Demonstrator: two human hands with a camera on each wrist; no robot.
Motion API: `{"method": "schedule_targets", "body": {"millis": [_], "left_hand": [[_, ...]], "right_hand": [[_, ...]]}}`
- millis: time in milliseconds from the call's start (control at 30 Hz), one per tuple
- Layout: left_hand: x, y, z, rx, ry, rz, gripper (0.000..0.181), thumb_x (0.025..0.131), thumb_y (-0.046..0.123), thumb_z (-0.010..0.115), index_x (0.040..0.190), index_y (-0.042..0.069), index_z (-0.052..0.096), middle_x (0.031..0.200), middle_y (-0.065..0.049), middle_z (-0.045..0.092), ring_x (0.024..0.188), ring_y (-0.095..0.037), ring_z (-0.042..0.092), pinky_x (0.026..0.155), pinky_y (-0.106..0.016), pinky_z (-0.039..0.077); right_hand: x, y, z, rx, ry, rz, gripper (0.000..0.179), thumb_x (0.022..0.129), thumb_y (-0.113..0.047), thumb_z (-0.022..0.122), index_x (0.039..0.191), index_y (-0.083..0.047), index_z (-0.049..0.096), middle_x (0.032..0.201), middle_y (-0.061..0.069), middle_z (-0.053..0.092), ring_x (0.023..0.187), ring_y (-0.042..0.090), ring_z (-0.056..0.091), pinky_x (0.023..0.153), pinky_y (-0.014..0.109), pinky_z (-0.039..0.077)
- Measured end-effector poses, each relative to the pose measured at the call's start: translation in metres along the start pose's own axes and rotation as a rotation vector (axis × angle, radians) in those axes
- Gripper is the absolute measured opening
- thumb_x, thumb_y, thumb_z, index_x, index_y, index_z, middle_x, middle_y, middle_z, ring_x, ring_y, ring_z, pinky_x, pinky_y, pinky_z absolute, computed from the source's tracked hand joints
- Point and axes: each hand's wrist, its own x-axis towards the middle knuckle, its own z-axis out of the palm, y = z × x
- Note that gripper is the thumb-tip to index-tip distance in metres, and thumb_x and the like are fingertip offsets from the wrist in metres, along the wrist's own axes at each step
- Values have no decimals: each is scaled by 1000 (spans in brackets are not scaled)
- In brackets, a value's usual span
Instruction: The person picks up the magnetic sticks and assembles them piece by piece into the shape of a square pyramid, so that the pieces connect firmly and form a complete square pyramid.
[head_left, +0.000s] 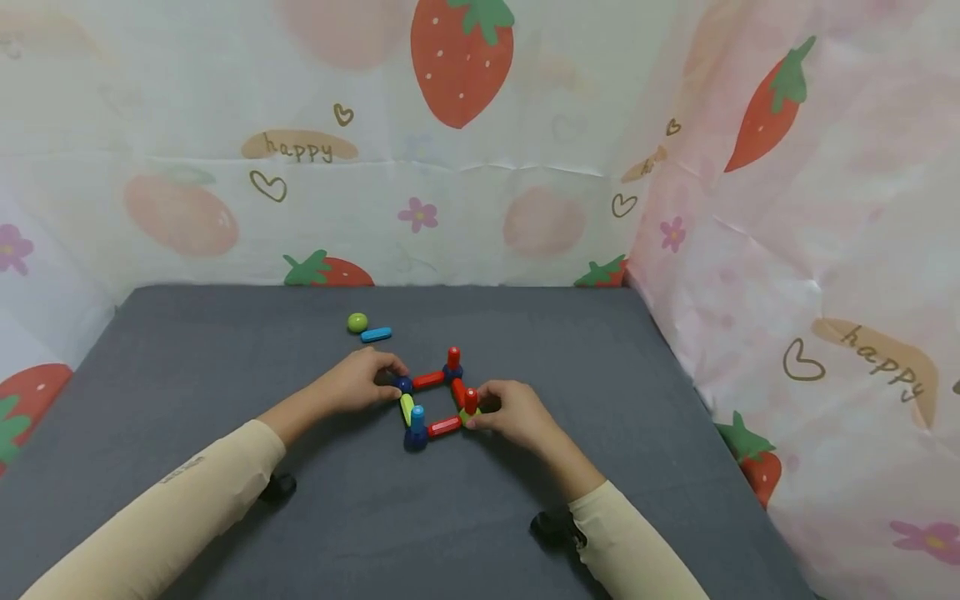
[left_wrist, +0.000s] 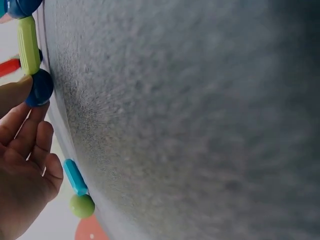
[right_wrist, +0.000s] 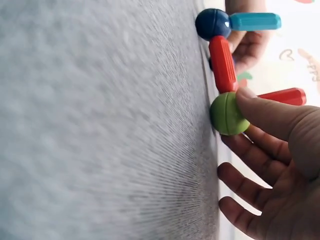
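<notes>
A four-sided frame of toy rods and balls lies on the cloth. Its sides are a back red rod (head_left: 429, 380), a right red rod (head_left: 458, 392), a front red rod (head_left: 444, 427) and a yellow-green rod (head_left: 407, 410) on the left. My left hand (head_left: 362, 381) pinches the back-left dark blue ball (left_wrist: 41, 89) between thumb and fingers. With thumb and fingertips my right hand (head_left: 516, 411) holds the front-right green ball (right_wrist: 227, 114). Upright on that ball is a red rod (head_left: 471, 400). A light blue rod (head_left: 417, 418) stands on the front-left dark blue ball (head_left: 416, 440), another red rod (head_left: 453, 358) at the back right.
Behind the left hand lie a loose green ball (head_left: 357, 322) and a loose light blue rod (head_left: 377, 335). Dark grey cloth (head_left: 375, 525) covers the table. A strawberry-print curtain (head_left: 480, 200) hangs along its back and right sides.
</notes>
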Motion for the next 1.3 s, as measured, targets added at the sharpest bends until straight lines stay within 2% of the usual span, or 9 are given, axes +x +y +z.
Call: {"method": "schedule_targets", "body": {"millis": [300, 500, 600, 700, 833, 967, 1133, 1300], "left_hand": [[-18, 1, 1, -21, 2, -15, 27, 92, 26, 78, 116, 17, 71, 115, 3, 71, 109, -21, 55, 98, -48, 45], [-27, 6, 7, -22, 34, 23, 26, 91, 26, 80, 115, 19, 72, 112, 5, 71, 98, -17, 52, 87, -39, 45], [-29, 10, 11, -24, 54, 22, 25, 90, 26, 81, 113, 20, 73, 110, 5, 71, 96, -17, 52, 85, -39, 45], [-32, 14, 14, -62, 65, -19, 25, 89, 26, 82, 112, 21, 74, 110, 5, 71, 98, -17, 54, 89, -41, 46], [-36, 19, 20, -184, 55, -102, 25, 89, 24, 82, 112, 21, 73, 111, 4, 72, 102, -15, 61, 94, -42, 51], [-38, 25, 26, -263, 43, -151, 23, 89, 22, 82, 110, 20, 72, 106, 4, 72, 96, -14, 64, 87, -38, 55], [-40, 33, 31, -247, 52, -144, 22, 88, 23, 83, 106, 21, 72, 99, 6, 70, 89, -12, 61, 80, -33, 53], [-43, 38, 34, -196, 76, -120, 21, 87, 23, 84, 104, 22, 72, 96, 8, 69, 88, -11, 60, 80, -33, 52]], "right_hand": [[17, 4, -5, 31, 8, 25, 26, 87, -25, 84, 111, -18, 76, 109, -1, 74, 102, 18, 66, 88, 39, 55], [29, 11, -5, 75, 40, 41, 29, 89, -22, 82, 118, -18, 76, 114, -1, 75, 107, 19, 68, 89, 39, 55], [34, 12, -5, 83, 49, 32, 28, 91, -22, 80, 118, -19, 76, 115, -1, 75, 106, 19, 68, 88, 38, 56], [40, 13, -5, 93, 48, 17, 27, 92, -23, 79, 118, -21, 76, 116, -1, 75, 108, 20, 68, 88, 39, 56], [49, 17, -4, 112, 33, 6, 26, 95, -23, 76, 121, -21, 75, 120, 0, 74, 109, 20, 67, 86, 38, 56], [58, 19, -5, 112, 12, -5, 27, 96, -22, 75, 122, -20, 75, 122, 2, 73, 110, 21, 67, 86, 38, 57], [64, 20, -7, 102, -18, -11, 26, 96, -21, 75, 122, -17, 75, 125, 5, 71, 115, 23, 66, 92, 41, 56], [66, 19, -9, 94, -45, -15, 27, 97, -20, 73, 123, -17, 74, 128, 5, 70, 119, 23, 64, 98, 42, 54]]}}
